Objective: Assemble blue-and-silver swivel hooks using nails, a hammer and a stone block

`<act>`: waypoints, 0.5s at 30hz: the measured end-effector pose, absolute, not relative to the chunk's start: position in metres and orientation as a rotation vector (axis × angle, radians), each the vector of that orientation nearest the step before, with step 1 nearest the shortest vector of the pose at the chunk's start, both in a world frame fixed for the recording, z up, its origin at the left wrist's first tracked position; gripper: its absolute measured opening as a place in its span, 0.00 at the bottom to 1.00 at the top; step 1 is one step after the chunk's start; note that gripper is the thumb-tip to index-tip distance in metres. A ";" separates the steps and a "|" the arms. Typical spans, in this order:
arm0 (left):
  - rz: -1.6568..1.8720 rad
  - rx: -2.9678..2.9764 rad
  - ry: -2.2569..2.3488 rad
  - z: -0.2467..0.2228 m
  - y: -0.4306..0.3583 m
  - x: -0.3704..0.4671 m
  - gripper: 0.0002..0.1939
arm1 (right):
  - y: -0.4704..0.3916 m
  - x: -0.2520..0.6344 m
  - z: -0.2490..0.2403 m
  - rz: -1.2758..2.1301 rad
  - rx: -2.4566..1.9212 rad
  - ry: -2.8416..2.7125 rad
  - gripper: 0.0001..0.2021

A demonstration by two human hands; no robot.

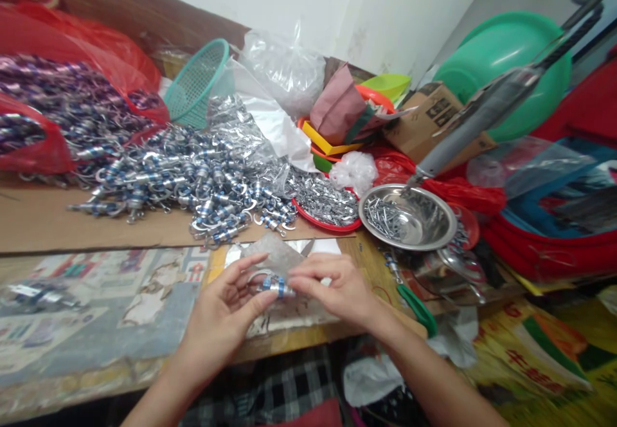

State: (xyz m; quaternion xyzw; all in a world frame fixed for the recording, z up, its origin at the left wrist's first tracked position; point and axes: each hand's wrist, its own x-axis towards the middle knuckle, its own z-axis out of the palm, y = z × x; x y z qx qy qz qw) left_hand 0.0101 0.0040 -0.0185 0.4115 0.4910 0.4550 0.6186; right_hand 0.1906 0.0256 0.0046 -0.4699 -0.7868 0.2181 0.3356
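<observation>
Busy surface (299,339), this one; straight left of the metal bowl (427,221) sat a red dish (328,226) brimming with silver bits, and farther left spread a great tangled heap (168,176) of silver-and-blue pieces, a proper barricade; beyond and left of the bowl leaned a teal basket (195,86), while a grey lever (463,131) reached down to the bowl's far rim; a green handle (418,310) lay just on the bowl's near side; and there, nearer than the bowl and to its left, was the blue-banded piece (276,284), shiny silver, a curved hook arching beside its barrel; the left hand (226,305) pinched it between thumb and fingers; the right hand (337,285) had its fingertips at the other end, grip or mere touch impossible to tell.
</observation>
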 end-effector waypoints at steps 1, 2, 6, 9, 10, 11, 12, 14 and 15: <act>1.029 0.937 1.131 -0.019 0.005 0.010 0.29 | 0.040 0.198 0.008 0.439 -1.344 -2.126 0.08; 1.005 0.926 1.128 -0.019 0.005 0.010 0.29 | 0.056 0.206 0.011 0.229 -1.546 -2.160 0.11; 0.959 0.891 1.096 -0.014 0.005 0.011 0.31 | 0.120 0.234 0.009 -0.100 -2.001 -2.294 0.15; 0.926 0.913 1.080 -0.012 0.006 0.010 0.32 | 0.144 0.239 -0.001 -0.091 -2.067 -2.390 0.11; 0.911 0.922 1.081 -0.012 0.007 0.009 0.33 | 0.148 0.238 -0.004 -0.096 -2.077 -2.414 0.11; 0.898 0.924 1.082 -0.013 0.008 0.008 0.34 | 0.150 0.238 -0.007 -0.100 -2.081 -2.431 0.10; 0.891 0.921 1.082 -0.014 0.010 0.007 0.35 | 0.151 0.237 -0.008 -0.101 -2.084 -2.443 0.11; 0.894 0.897 1.070 -0.018 0.012 0.006 0.37 | 0.151 0.238 -0.010 -0.091 -2.090 -2.451 0.13; 0.898 0.885 1.060 -0.020 0.013 0.005 0.38 | 0.151 0.241 -0.011 -0.080 -2.092 -2.449 0.14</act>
